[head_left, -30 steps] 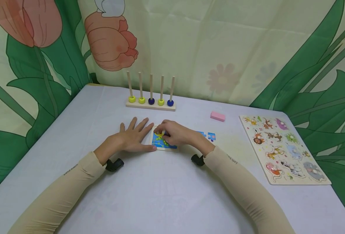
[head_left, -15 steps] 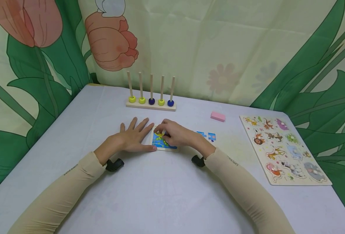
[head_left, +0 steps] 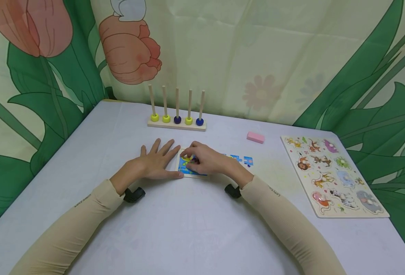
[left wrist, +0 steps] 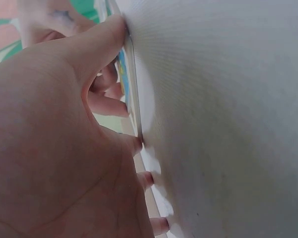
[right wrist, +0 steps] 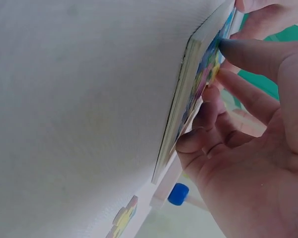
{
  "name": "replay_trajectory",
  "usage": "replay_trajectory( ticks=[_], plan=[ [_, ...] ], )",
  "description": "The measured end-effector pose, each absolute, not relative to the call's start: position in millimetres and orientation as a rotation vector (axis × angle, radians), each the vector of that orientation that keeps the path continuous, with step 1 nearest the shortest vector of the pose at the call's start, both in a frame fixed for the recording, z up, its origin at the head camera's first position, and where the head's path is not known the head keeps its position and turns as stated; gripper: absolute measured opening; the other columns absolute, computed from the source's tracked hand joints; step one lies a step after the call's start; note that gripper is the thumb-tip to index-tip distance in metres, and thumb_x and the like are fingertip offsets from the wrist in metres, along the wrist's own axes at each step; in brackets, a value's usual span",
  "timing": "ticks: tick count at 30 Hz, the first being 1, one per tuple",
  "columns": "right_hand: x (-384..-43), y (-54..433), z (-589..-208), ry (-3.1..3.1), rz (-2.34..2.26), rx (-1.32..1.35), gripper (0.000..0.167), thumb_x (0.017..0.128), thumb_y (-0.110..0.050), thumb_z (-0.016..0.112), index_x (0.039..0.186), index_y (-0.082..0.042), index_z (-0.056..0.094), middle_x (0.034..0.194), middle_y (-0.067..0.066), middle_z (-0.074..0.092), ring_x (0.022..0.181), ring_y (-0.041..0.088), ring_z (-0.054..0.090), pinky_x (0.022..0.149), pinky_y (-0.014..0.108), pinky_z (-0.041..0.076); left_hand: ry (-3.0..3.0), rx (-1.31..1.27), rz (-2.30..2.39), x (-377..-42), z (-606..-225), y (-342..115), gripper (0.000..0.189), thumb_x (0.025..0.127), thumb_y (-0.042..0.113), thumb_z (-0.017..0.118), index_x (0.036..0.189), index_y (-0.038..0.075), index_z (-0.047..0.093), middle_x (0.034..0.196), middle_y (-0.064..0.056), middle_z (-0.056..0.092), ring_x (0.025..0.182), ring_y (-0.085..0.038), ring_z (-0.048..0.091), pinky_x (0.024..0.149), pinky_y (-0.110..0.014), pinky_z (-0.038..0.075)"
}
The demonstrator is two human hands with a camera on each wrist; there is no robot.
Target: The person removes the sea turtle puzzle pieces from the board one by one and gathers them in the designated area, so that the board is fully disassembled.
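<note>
A small jigsaw puzzle (head_left: 183,169) with a blue and yellow picture lies in a shallow wooden tray on the table. My left hand (head_left: 157,165) is spread flat at its left side, thumb on the lower left corner and fingertips along the upper left edge. From the right, my right hand (head_left: 206,158) reaches over the puzzle with bent fingers, its thumb and index finger at a yellow jigsaw piece (right wrist: 214,73). In the right wrist view, the other fingertips curl in at the tray's edge. The hand hides the puzzle's right part in the head view.
Several loose blue jigsaw pieces (head_left: 248,160) lie right of the right hand. Behind the puzzle stands a wooden peg rack (head_left: 176,125) with yellow and dark blue beads. A pink block (head_left: 255,137) sits back right, and an animal knob puzzle (head_left: 307,179) lies at the far right.
The right thumb has shifted slightly left over the puzzle, covering more of the yellow part, and the right fingers have moved a little. The left hand stays in place.
</note>
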State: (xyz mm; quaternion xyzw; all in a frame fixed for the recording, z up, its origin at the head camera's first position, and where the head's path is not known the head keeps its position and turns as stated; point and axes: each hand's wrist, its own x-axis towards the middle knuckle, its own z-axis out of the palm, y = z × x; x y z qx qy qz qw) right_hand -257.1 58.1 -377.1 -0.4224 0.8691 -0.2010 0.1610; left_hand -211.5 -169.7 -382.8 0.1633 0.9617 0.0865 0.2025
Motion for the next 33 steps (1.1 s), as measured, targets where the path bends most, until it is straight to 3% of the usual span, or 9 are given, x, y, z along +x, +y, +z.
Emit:
replay_trajectory(
  ticks=[23, 33],
  plan=[
    [-252.0, 55.9, -375.0, 2.523, -0.605, -1.209, 0.043, 0.099, -0.012, 0.073, 0.142, -0.008, 0.067, 0.125, 0.011, 0.061, 0.099, 0.017, 0.061, 0.089, 0.027, 0.054, 2.695, 0.452, 0.231, -210.9, -384.6, -169.5, 0.104, 0.094, 0.081, 0.05, 0.173, 0.026, 0.008, 0.182, -0.009, -0.006, 0.164, -0.053, -0.007, 0.118, -0.088, 0.005],
    [-251.7, 55.7, -374.0, 2.531, -0.592, -1.231, 0.042, 0.1, -0.012, 0.073, 0.141, -0.006, 0.067, 0.124, 0.012, 0.062, 0.102, 0.019, 0.063, 0.093, 0.03, 0.057, 2.701, 0.457, 0.233, -210.8, -383.0, -168.2, 0.105, 0.093, 0.082, 0.049, 0.173, 0.025, 0.011, 0.181, -0.012, -0.002, 0.163, -0.056, -0.003, 0.117, -0.089, 0.007]
  ],
)
